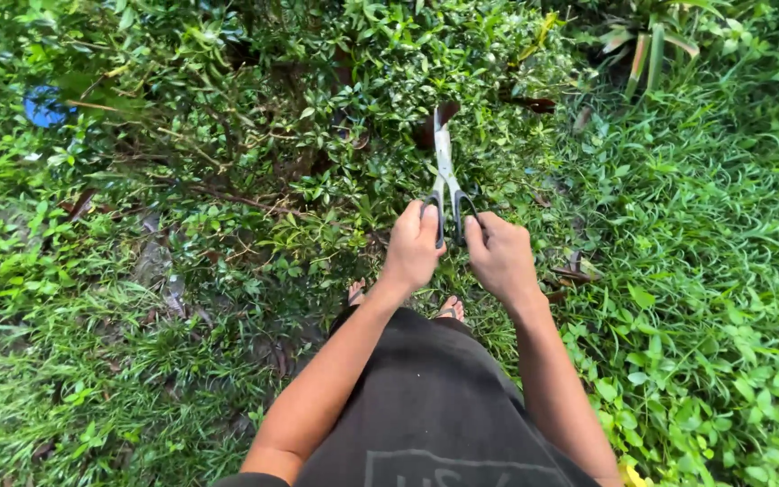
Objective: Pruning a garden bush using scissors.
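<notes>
Looking down at the garden shears (444, 176), I've got both hands on them, one per handle. My left hand (414, 245) is curled shut around the left handle and my right hand (500, 257) is wrapped closed on the right one, so neither hand is any nearer than the other; they sit side by side at the near end of the shears.

The long axis of the shears runs straight away from me, handles toward my body, blades pointing up into the shrub (254, 117). The handles are close together and the blades look pretty much closed, with the tip sitting among the small glossy leaves at the shrub's right edge.

Just behind the handles my feet in sandals (451, 309) peek out. Off to the right of the shears it's taller grass (714, 225), and far left of them there's a blue something (43, 106) half hidden in the leaves.
</notes>
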